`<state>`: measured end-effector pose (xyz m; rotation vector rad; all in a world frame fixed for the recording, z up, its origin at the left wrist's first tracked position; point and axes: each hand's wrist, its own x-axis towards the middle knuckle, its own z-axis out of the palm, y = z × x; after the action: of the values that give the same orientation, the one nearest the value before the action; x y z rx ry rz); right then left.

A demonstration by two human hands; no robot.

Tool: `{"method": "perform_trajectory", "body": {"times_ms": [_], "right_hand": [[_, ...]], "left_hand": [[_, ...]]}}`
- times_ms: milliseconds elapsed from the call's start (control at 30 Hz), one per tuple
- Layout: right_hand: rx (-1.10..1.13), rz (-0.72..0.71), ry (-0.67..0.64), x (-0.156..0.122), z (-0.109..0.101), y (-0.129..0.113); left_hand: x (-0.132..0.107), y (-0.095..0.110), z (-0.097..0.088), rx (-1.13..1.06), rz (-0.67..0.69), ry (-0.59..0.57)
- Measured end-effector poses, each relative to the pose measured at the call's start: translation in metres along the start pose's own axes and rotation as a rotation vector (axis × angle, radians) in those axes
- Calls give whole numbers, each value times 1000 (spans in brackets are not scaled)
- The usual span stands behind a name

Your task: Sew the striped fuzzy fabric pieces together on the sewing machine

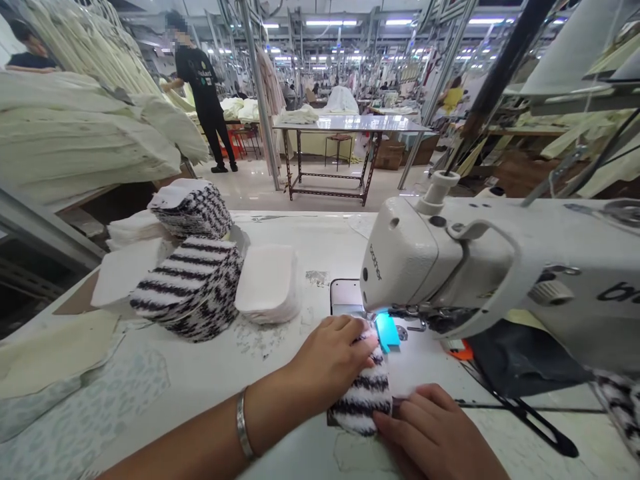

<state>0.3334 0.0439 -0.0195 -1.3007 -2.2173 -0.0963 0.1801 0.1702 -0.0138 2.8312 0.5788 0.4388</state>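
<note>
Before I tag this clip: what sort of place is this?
Most likely a garment factory floor: the left hand and right hand press a striped piece at an industrial sewing machine; stacks of cut striped pieces stand beside it; pale fabric is heaped behind.

The fuzzy fabric piece [364,395] is black-and-white striped, with a rounded near edge. It lies flat on the white counter [225,373], stripes running from 9 to 3 o'clock. Its 12 o'clock end reaches under the sewing machine [400,260], and its 10 o'clock corner is covered.
</note>
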Motion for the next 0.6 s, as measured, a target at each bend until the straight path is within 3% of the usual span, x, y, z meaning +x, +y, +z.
{"method": "perform_trajectory", "body": {"times_ms": [267, 367, 467, 600], "right_hand": [[2, 9, 3, -1, 0, -1], [-9, 4, 2, 0, 0, -1], [-25, -24, 5, 1, -1, 1], [-20, -20, -19, 4, -1, 5]], "left_hand": [[2, 0, -6, 24, 12, 5], [-3, -1, -12, -27, 187, 33], [-8, -3, -14, -49, 357, -39], [-8, -8, -11, -59, 366, -54]]}}
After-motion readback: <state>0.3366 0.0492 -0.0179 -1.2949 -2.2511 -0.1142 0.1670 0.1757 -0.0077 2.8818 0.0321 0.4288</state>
